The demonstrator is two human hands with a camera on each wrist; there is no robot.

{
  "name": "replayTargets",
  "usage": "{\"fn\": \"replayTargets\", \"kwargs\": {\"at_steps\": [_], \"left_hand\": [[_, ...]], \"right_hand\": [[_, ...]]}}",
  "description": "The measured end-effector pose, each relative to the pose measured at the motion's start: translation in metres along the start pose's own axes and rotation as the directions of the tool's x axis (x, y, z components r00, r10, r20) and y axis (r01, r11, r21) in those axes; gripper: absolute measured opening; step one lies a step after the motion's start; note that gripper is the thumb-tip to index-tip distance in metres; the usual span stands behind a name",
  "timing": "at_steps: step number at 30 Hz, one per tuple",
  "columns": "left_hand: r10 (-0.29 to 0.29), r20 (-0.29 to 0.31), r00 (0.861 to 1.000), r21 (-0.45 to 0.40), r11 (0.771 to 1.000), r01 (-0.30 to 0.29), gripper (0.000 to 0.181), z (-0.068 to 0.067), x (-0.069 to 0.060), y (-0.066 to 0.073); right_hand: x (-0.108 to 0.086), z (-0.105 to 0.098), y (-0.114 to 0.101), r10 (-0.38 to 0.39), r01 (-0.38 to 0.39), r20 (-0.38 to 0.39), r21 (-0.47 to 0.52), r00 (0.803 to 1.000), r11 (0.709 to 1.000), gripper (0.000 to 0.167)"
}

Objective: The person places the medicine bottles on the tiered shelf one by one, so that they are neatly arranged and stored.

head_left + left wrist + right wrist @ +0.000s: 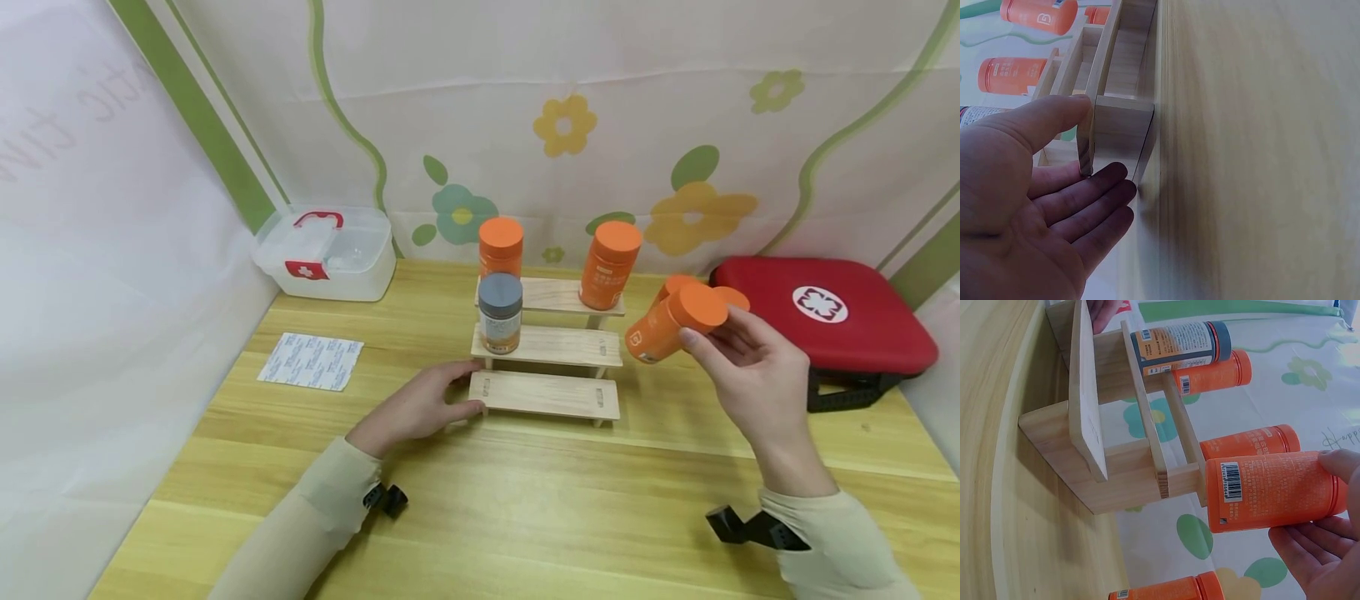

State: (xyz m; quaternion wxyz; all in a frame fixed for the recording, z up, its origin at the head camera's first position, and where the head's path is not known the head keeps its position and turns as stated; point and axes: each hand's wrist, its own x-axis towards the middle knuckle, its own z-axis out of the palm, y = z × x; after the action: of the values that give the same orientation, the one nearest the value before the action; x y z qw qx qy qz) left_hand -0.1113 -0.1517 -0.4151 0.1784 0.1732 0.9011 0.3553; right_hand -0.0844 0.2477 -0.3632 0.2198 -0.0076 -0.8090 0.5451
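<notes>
A three-tier wooden display stand [543, 393] stands on the table. My left hand [423, 402] holds the left end of its lowest tier; in the left wrist view the thumb lies on the board and the other fingers are at its end. My right hand [757, 367] grips an orange bottle [667, 327] by its lid end, tilted in the air right of the stand. On the top tier are one orange bottle [501, 242] at the left and another orange bottle [611, 265] at the right. A grey-lidded bottle [500, 313] occupies the middle tier's left end.
More orange bottles [733, 297] are partly hidden behind the held one. A red first-aid case [840, 321] lies at the right. At the back left sits a clear plastic first-aid box [330, 258], with a white printed sheet [311, 362] in front. A patterned curtain [465, 117] hangs behind.
</notes>
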Motion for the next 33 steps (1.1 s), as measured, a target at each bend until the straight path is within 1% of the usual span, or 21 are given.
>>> {"fn": "replayTargets", "kwargs": {"at_steps": [4,10,19,27,33], "left_hand": [[0.004,0.001,1.0,0.0,1.0,-0.004,0.065,0.001,0.001,-0.002],[0.008,0.0,1.0,-0.003,1.0,-0.008,0.067,0.001,0.0,-0.002],[-0.002,0.002,1.0,-0.008,1.0,0.002,0.067,0.0,0.001,-0.001],[0.001,0.002,1.0,-0.018,1.0,-0.001,0.066,0.0,0.001,-0.001],[0.004,0.0,1.0,-0.011,1.0,-0.004,0.066,0.0,0.0,0.0]], "right_hand": [[0.001,0.003,-0.003,-0.004,0.004,0.013,-0.01,1.0,1.0,0.054],[0.001,0.01,-0.007,-0.028,0.028,0.027,0.003,0.999,1.0,0.052],[0.005,0.022,-0.013,-0.067,0.064,0.052,0.064,0.996,0.996,0.052],[0.007,0.029,-0.013,-0.112,0.108,0.09,0.049,0.99,0.993,0.05],[0.009,0.034,-0.013,-0.121,0.115,0.113,0.058,0.986,0.992,0.049]]}}
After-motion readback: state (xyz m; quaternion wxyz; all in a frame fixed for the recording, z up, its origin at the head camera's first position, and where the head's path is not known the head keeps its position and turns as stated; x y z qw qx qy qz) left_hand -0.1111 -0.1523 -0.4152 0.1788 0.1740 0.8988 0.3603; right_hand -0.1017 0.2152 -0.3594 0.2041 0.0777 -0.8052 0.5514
